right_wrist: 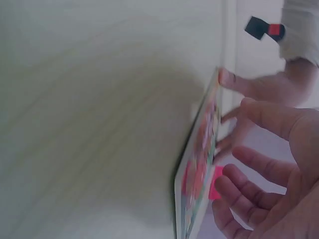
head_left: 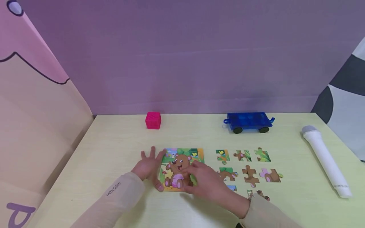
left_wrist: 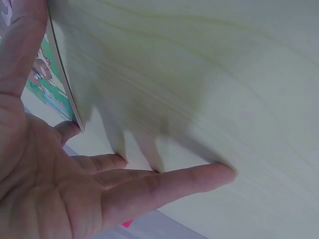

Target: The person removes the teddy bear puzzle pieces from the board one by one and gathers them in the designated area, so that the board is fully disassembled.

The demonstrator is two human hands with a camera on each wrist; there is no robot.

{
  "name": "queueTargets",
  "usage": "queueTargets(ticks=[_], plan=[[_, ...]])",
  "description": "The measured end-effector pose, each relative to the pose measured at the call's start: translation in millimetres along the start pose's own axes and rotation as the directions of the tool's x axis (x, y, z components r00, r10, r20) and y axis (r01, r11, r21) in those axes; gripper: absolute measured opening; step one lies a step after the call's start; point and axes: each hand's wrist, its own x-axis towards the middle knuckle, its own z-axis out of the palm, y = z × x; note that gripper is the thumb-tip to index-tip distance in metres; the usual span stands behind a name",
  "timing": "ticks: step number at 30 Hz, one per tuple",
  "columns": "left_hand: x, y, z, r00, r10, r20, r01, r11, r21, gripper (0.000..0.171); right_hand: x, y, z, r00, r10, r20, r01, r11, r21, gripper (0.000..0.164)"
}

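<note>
A square puzzle board with a bear picture lies on the table. My left hand is at its left side, fingers spread, with the thumb by the lower left corner and a fingertip by the upper left one. In the left wrist view, the fingers of the left hand stretch over bare tabletop beside the board's edge. Over the right part of the board is my right hand. The right wrist view shows the right hand with bent, separated fingers and nothing visible between them.
Several loose puzzle pieces, such as a green one and a brown one, lie right of the board, some partly behind my right arm. Farther back are a pink cube and a blue wheeled cart. A white microphone lies at far right.
</note>
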Motion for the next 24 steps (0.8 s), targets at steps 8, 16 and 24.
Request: queueTargets(ticks=[8,16,24], plan=[[0.1,0.6,-0.4,1.0,0.017,-0.006,-0.017,1.0,0.004,0.125,19,-10,18,0.998,-0.059,-0.015,0.056,0.99,-0.126,0.034],[-1.1,-0.3,-0.8,0.999,0.036,-0.01,-0.035,0.999,0.025,0.126,24,-12,26,0.993,-0.113,-0.027,0.106,0.975,-0.196,0.053],[-1.0,-0.7,-1.0,0.999,0.033,-0.003,-0.033,0.999,0.031,0.126,31,-9,24,0.992,-0.125,-0.006,0.123,0.983,-0.134,0.048]])
